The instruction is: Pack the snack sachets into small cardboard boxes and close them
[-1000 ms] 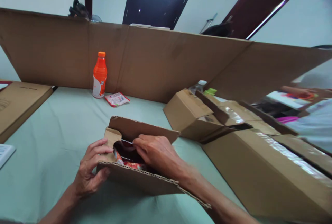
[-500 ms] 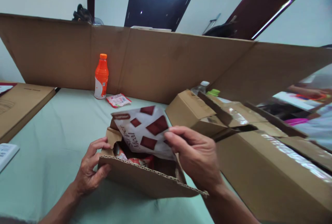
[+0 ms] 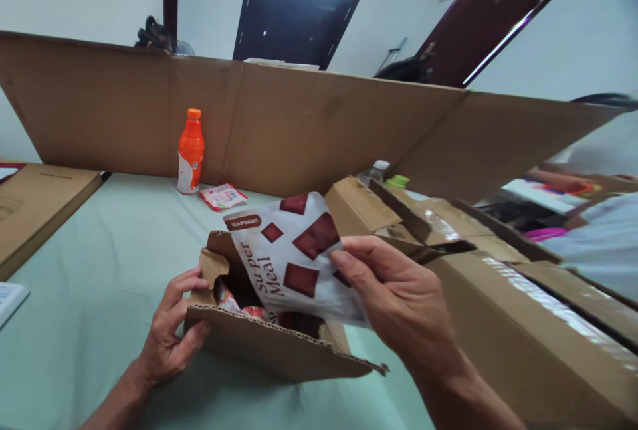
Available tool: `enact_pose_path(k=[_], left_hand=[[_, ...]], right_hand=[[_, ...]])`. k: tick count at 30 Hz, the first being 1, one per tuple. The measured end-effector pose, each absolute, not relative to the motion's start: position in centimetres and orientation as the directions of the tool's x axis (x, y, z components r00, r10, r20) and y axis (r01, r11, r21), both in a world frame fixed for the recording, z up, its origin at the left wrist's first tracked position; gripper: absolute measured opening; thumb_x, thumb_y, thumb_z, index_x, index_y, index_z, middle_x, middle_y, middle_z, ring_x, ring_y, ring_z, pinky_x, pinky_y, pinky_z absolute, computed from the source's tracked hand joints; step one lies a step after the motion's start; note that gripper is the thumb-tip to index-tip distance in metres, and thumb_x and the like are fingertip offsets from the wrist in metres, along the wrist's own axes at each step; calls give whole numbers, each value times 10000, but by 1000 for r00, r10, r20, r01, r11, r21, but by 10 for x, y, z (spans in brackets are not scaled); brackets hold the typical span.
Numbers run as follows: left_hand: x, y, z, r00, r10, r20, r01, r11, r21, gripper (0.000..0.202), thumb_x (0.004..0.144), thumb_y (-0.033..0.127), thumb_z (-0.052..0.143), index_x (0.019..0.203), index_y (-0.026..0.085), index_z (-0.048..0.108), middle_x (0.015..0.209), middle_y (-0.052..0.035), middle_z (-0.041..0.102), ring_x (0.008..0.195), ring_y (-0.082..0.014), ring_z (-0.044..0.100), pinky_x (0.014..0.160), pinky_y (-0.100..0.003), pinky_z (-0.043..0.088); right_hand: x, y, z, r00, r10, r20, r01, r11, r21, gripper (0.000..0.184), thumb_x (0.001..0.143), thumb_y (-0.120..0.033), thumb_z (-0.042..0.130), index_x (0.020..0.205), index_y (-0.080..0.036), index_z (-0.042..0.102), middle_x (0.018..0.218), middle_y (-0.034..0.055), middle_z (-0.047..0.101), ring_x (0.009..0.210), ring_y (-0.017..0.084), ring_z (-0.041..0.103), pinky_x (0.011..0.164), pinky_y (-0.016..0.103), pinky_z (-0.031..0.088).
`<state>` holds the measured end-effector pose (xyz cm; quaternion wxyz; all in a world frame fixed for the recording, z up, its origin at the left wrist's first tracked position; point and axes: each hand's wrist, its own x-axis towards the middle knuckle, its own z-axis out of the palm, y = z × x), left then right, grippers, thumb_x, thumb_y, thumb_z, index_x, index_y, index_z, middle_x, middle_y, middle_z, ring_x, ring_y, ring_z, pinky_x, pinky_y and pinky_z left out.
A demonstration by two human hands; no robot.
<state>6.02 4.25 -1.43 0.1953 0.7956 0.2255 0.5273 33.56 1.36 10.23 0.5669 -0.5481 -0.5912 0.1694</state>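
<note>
The right hand [image 3: 399,297] holds a white bag [image 3: 304,250] by its right edge, with the thumb on the near face and the other fingers mostly hidden behind. The grip is a tight pinch. The bag has dark red squares on it, and it says "NutriMotion" in small letters and "Super Meal" in big ones. It is tilted, and it is up over the open top of a small brown box [image 3: 259,343]. I cannot tell if its low edge touches the box. The left hand [image 3: 172,327] holds the left end of this box, with the fingers on the end flap and the thumb by the near corner. Inside the box, red and white packs [image 3: 255,312] peek out, but most of them is hidden. The box sits on a pale green cloth [image 3: 134,250]. Far back, a bottle of orange drink [image 3: 190,154] stands up near a tall cardboard wall [image 3: 319,131]. A small red and white packet [image 3: 223,196] lies flat just to the right of the bottle. On the right are bigger brown boxes [image 3: 513,323], and a clear bottle [image 3: 375,172] and a green cap [image 3: 397,181] show at their far end. On the left lies a flat brown box [image 3: 44,204].
</note>
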Motion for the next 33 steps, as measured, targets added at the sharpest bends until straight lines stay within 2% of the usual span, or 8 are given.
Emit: enact_pose_path(k=[5, 10, 14, 16, 19, 25, 30, 33], left_hand=[[60, 40, -17, 342, 576, 742, 165, -815, 556, 94, 1019, 262, 547, 1027, 203, 619, 1269, -134, 603, 1357, -314, 498, 1095, -504, 486], [61, 38, -18, 333, 575, 747, 171, -816, 552, 111, 1018, 309, 560, 1001, 211, 607, 1247, -128, 620, 1342, -320, 525, 1070, -508, 514], [61, 38, -18, 334, 580, 743, 171, -813, 557, 129, 1021, 322, 545, 1011, 214, 614, 1250, -135, 616, 1338, -335, 528, 1057, -528, 518], [60, 38, -18, 334, 571, 750, 164, -819, 550, 116, 1022, 305, 535, 1020, 214, 607, 1256, -136, 611, 1342, -334, 521, 1061, -530, 510], [60, 40, -18, 337, 558, 759, 162, -828, 537, 85, 1015, 271, 539, 1017, 213, 601, 1258, -134, 615, 1342, -330, 518, 1062, -517, 506], [61, 39, -18, 324, 553, 767, 172, -832, 527, 87, 1004, 299, 559, 1005, 225, 605, 1252, -119, 628, 1320, -319, 545, 1045, -502, 522], [60, 36, -15, 336, 580, 743, 147, -811, 566, 51, 976, 246, 576, 952, 219, 613, 1274, -119, 616, 1347, -330, 515, 1058, -522, 507], [59, 36, -12, 350, 580, 735, 122, -807, 578, 53, 965, 210, 570, 945, 212, 619, 1277, -129, 615, 1344, -343, 512, 1055, -541, 500]], right_hand=[[331, 23, 113, 239, 892, 383, 353, 288, -890, 267, 791, -479, 765, 785, -224, 691, 577, -24, 591, 444, 106, 456, 361, 201, 341], [327, 53, 126, 379, 846, 376, 213, 316, -925, 275, 760, -490, 782, 819, -253, 656, 632, -32, 598, 484, 128, 505, 404, 228, 404], [319, 106, 151, 448, 771, 453, 221, 396, -891, 147, 812, -337, 712, 843, -229, 618, 704, -37, 605, 578, 108, 525, 535, 218, 442], [315, 140, 161, 442, 771, 459, 220, 403, -888, 96, 855, -291, 647, 857, -208, 600, 716, -45, 592, 621, 82, 527, 603, 196, 445], [313, 182, 163, 358, 836, 415, 220, 356, -908, 170, 902, -349, 574, 844, -191, 598, 727, -30, 616, 656, 74, 577, 652, 198, 465], [312, 167, 121, 306, 882, 359, 270, 281, -921, 173, 760, -345, 699, 817, -186, 661, 844, 33, 731, 722, 148, 689, 614, 246, 506], [317, 66, 110, 184, 809, 559, 510, 408, -757, 147, 866, -337, 671, 906, -228, 762, 887, 53, 781, 746, 186, 728, 717, 339, 580], [319, 17, 124, 8, 802, 597, 585, 481, -653, 151, 932, -345, 647, 930, -277, 782, 814, 38, 785, 686, 193, 731, 644, 329, 603]])
